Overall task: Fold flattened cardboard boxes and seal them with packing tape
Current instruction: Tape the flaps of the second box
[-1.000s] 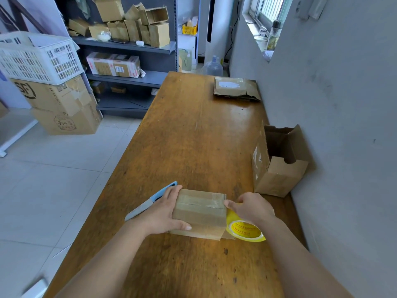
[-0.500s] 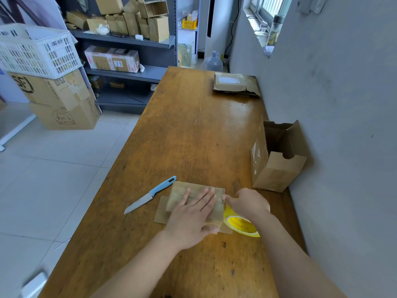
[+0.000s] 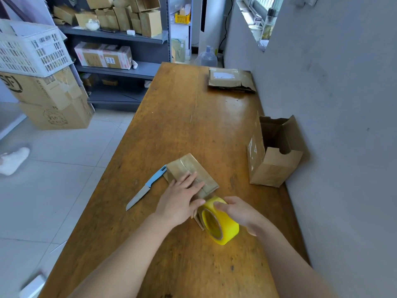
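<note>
A small taped cardboard box (image 3: 189, 168) lies turned at an angle on the wooden table (image 3: 193, 117). My left hand (image 3: 180, 198) presses flat on its near end, fingers straight. My right hand (image 3: 238, 211) grips a yellow roll of packing tape (image 3: 221, 224) standing on edge just in front of the box's near end. The stretch between roll and box is hidden by my hands.
A blue-handled knife (image 3: 146, 188) lies left of the box. An open cardboard box (image 3: 272, 151) stands against the right wall. Flattened boxes (image 3: 229, 80) lie at the table's far right. Shelves with cartons (image 3: 120, 20) and a white crate (image 3: 32, 50) stand beyond on the left.
The box has been rotated so its length runs away from me. The tape roll has come round to the near end and tipped up on edge. My left hand stays flat on top.
</note>
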A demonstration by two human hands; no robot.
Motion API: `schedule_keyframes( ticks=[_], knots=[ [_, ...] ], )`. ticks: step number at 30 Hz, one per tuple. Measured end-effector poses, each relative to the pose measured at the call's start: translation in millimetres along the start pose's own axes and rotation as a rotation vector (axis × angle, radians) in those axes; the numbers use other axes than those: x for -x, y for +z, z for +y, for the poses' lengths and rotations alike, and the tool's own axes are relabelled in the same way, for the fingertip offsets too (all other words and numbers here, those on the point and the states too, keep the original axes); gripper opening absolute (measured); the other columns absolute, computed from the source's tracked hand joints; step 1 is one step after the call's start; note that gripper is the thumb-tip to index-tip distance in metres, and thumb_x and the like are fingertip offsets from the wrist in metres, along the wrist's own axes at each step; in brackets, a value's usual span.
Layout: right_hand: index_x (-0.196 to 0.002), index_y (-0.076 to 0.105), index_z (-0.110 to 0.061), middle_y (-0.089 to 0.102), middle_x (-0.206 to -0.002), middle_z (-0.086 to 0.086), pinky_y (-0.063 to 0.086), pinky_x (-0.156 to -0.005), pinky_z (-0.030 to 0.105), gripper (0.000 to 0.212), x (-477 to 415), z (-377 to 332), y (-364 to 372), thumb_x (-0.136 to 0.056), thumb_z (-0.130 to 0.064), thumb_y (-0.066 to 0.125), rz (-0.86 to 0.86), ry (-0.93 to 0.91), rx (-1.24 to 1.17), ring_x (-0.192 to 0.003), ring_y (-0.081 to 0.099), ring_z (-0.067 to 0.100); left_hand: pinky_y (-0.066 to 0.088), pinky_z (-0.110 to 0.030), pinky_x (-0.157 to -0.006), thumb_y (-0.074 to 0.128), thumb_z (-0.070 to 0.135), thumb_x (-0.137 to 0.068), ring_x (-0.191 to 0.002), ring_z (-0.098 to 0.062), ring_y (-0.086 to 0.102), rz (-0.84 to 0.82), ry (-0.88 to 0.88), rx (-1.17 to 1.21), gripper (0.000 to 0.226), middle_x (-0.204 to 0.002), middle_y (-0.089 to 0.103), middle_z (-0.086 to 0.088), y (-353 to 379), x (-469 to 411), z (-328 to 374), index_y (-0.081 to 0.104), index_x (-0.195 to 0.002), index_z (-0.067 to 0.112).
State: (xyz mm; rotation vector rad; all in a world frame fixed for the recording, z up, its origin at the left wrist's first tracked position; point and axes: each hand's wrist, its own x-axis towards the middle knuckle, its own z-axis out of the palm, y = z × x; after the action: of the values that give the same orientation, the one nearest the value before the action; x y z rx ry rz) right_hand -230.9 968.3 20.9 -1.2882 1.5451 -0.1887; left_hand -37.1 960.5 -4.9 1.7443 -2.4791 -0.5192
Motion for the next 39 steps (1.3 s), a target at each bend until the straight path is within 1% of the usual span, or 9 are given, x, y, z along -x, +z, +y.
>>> schedule_keyframes(
  ticks=[3, 7, 12, 15, 21, 27, 30, 35, 39],
  knots=[
    [-0.111, 0.065, -0.016, 0.068, -0.11, 0.008, 0.049, -0.09, 0.041, 0.035, -2, -1, 13, -0.097, -0.045, 0.053, 0.009, -0.019, -0.055, -0.101, 0.062, 0.027, 0.004, -0.043, -0.122, 0.037, 0.048, -0.1, -0.147, -0.008, -0.012, -0.019, 0.022, 0.013, 0.056, -0.162, -0.003, 0.011, 1, -5, -14, 0.02, -0.152, 0.035],
    [-0.126, 0.052, -0.016, 0.052, -0.108, 0.0, 0.038, -0.077, 0.029, 0.048, -5, -6, 29, -0.095, -0.052, 0.05, 0.082, 0.056, 0.002, -0.098, 0.049, 0.019, -0.001, -0.042, -0.12, 0.04, 0.046, -0.1, -0.146, -0.005, -0.013, -0.073, 0.069, -0.012, 0.057, -0.16, -0.005, 0.015, -7, -11, -28, 0.018, -0.152, 0.038],
    [-0.133, 0.046, -0.012, 0.048, -0.114, 0.003, 0.039, -0.081, 0.03, 0.064, -13, -6, 44, -0.092, -0.06, 0.05, 0.096, 0.14, -0.09, -0.104, 0.047, 0.022, -0.002, -0.044, -0.121, 0.046, 0.038, -0.099, -0.146, -0.002, -0.011, -0.092, 0.064, 0.052, 0.055, -0.161, 0.0, 0.016, -13, -15, -31, 0.026, -0.15, 0.038],
    [-0.134, 0.045, -0.01, 0.051, -0.121, 0.004, 0.04, -0.082, 0.032, 0.068, -16, -8, 47, -0.091, -0.064, 0.048, 0.102, 0.148, -0.1, -0.107, 0.047, 0.022, 0.0, -0.044, -0.121, 0.041, 0.052, -0.098, -0.147, -0.003, -0.006, -0.035, 0.0, 0.082, 0.056, -0.161, 0.005, 0.015, -14, -16, -20, 0.029, -0.15, 0.035],
    [-0.117, 0.058, -0.023, 0.066, -0.097, -0.001, 0.048, -0.068, 0.025, 0.03, -5, -4, 45, -0.091, -0.037, 0.062, -0.117, 0.111, -0.251, -0.083, 0.063, 0.014, 0.009, -0.039, -0.122, 0.042, 0.057, -0.095, -0.149, -0.009, 0.002, 0.047, -0.037, -0.064, 0.07, -0.161, 0.011, 0.011, -5, -21, -16, 0.02, -0.153, 0.026],
    [-0.094, 0.056, -0.028, 0.068, -0.108, 0.003, 0.051, -0.095, 0.039, 0.018, -11, -9, 45, -0.087, -0.038, 0.07, -0.177, 0.128, -0.325, -0.102, 0.065, 0.021, 0.015, -0.044, -0.121, 0.035, 0.053, -0.098, -0.15, -0.016, -0.001, 0.032, 0.002, -0.21, 0.069, -0.163, 0.005, 0.004, -3, -23, -17, 0.013, -0.155, 0.019],
    [-0.1, 0.062, -0.019, 0.071, -0.094, 0.003, 0.054, -0.082, 0.032, 0.024, -12, -11, 44, -0.087, -0.037, 0.071, -0.183, 0.158, -0.356, -0.086, 0.068, 0.018, 0.012, -0.045, -0.121, 0.029, 0.052, -0.1, -0.15, -0.02, -0.005, 0.017, -0.001, -0.234, 0.069, -0.163, 0.001, 0.0, -1, -22, -15, 0.01, -0.155, 0.015],
    [-0.101, 0.063, -0.013, 0.073, -0.091, 0.007, 0.056, -0.075, 0.03, 0.036, -14, -9, 46, -0.083, -0.043, 0.073, -0.174, 0.169, -0.396, -0.08, 0.07, 0.018, 0.007, -0.047, -0.121, 0.031, 0.055, -0.098, -0.15, -0.019, -0.005, 0.021, 0.003, -0.26, 0.071, -0.163, 0.002, 0.002, -4, -25, -19, 0.011, -0.155, 0.017],
    [-0.097, 0.062, -0.012, 0.071, -0.082, 0.005, 0.051, -0.054, 0.02, 0.039, -11, -11, 49, -0.085, -0.048, 0.069, -0.06, 0.153, -0.44, -0.065, 0.068, 0.013, 0.003, -0.044, -0.122, 0.03, 0.048, -0.101, -0.149, -0.02, -0.009, 0.044, -0.007, -0.241, 0.068, -0.163, -0.002, 0.0, 4, -28, -14, 0.005, -0.155, 0.015]
  ],
)
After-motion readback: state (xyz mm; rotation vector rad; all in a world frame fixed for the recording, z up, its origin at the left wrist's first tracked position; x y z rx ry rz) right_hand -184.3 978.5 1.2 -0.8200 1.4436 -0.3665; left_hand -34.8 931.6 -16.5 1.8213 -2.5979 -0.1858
